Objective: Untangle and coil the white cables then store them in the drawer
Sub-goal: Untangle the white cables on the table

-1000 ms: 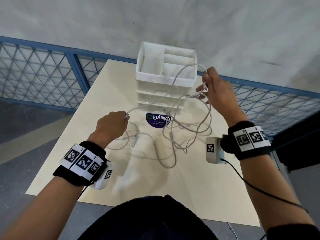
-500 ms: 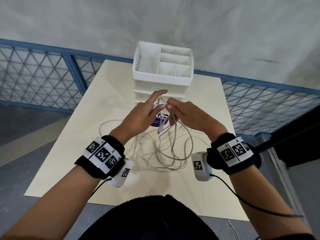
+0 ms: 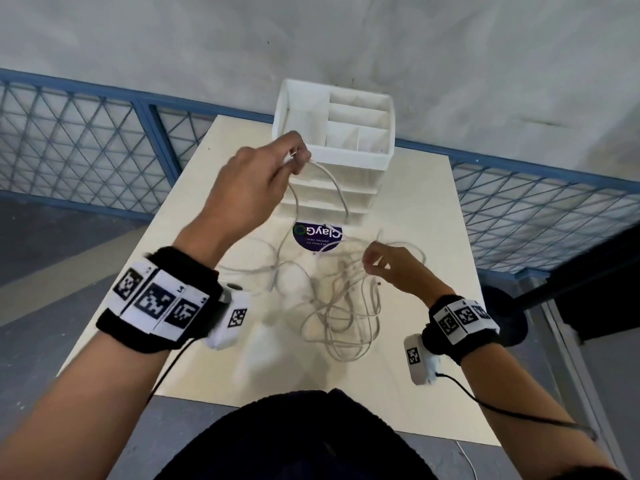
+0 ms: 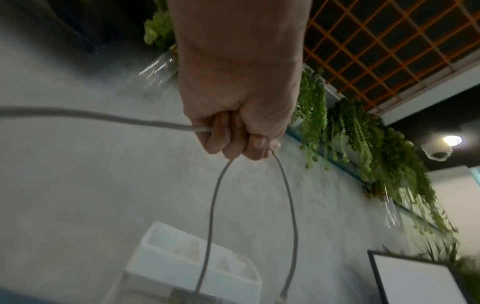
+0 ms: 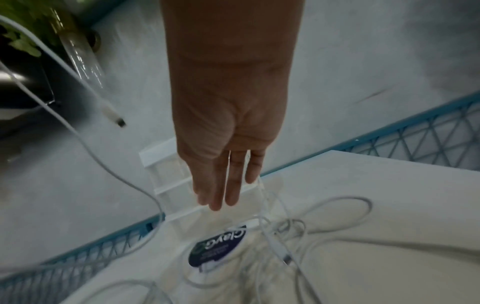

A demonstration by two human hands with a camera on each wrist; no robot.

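Right now our left hand (image 3: 256, 181) is closed around a loop of thin white cable (image 3: 322, 188), lifted in front of the white plastic drawer box (image 3: 346, 157). Our right hand (image 3: 391, 268) pinches a strand just above the messy pile (image 3: 339, 313) near the box. We should pull slowly so knots stay loose. Only the right wrist view shows those fingers (image 5: 221, 185) looking straight, with the pinch hidden.

Motion blur smears the tangled cables (image 3: 341, 306) on the table, and the left hand (image 3: 254, 183) hides the pinched cable end.
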